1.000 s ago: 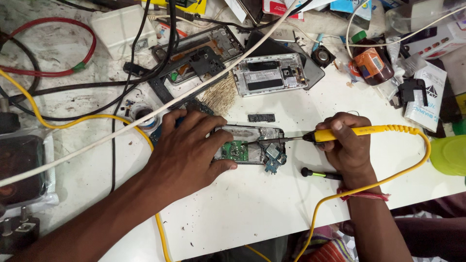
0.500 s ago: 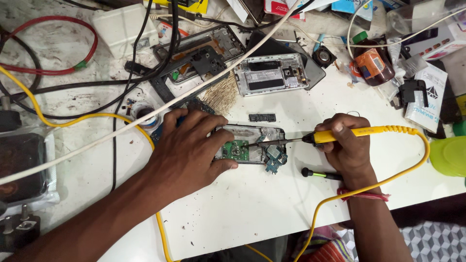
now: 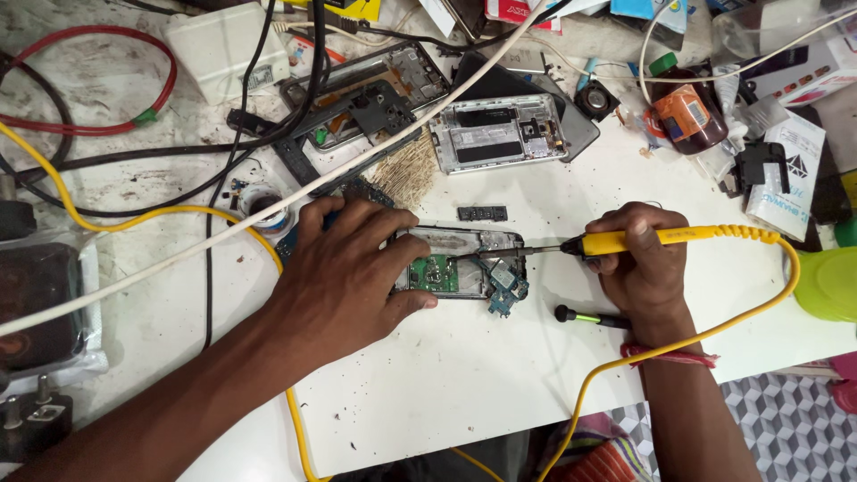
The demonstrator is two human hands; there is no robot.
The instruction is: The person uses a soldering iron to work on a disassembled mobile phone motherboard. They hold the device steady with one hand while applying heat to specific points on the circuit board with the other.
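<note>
Opened phone: the stripped grey phone frame with its green circuit board showing [image 3: 464, 265] lies flat on the white table [image 3: 464, 384], centre of the frame, long side running left to right so both my hands can reach it.
Left-hand grip: my left hand [image 3: 344, 272] is spread palm-down over the frame's left end, fingers splayed along its upper edge and thumb along the lower edge, pressing it still rather than lifting it.
Right-hand grip: my right hand [image 3: 638, 268] is wrapped closed around the yellow-handled soldering iron [image 3: 652, 238], held nearly level like a pen, wrist resting on the table, I judge for steadiness.
Tip: the dark metal tip reaches left onto the board; I cannot tell the exact spot it touches.
Cord: the iron's yellow cable [image 3: 768, 303] loops off right and down, clear of the work.
Close by: a small black-handled tool [image 3: 585, 315] lies just under my right hand.
Further out: another opened silver phone chassis [image 3: 495, 132] sits above, and a brown bottle with orange label [image 3: 683, 116] at upper right.
</note>
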